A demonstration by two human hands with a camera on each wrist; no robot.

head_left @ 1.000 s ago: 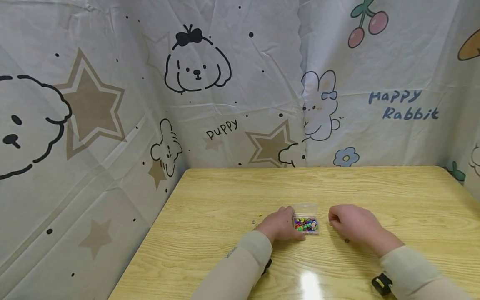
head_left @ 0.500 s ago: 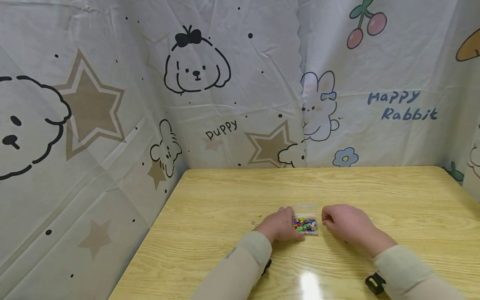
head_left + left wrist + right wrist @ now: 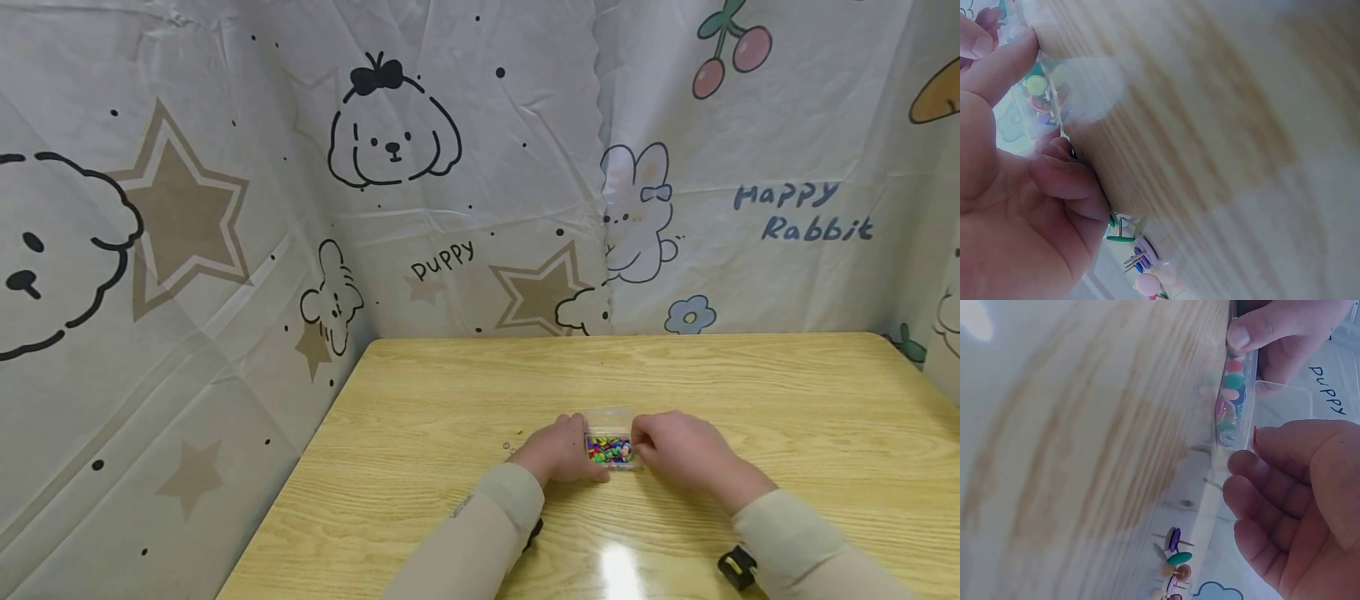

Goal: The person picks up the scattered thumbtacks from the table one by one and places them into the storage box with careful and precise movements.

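Observation:
A small clear plastic box (image 3: 613,468) full of colourful thumbtacks (image 3: 606,450) lies on the table with its lid (image 3: 609,418) up at the back. My left hand (image 3: 561,450) grips the box from its left side, the thumb along the front wall. At the right end of the box is my right hand (image 3: 686,450), close over the rim. Between its thumb and index finger, the right wrist view shows the edge of a red thumbtack (image 3: 1255,438); the rest is hidden by the fingers.
Loose thumbtacks lie left of the left hand, among them a green thumbtack (image 3: 1121,237). More lie near the right hand, including a purple thumbtack (image 3: 1175,539). A printed white curtain (image 3: 450,167) hangs behind the wooden table (image 3: 450,375).
My right hand has moved left across the table, from apart from the box to its right rim. The left hand and the box have stayed in place.

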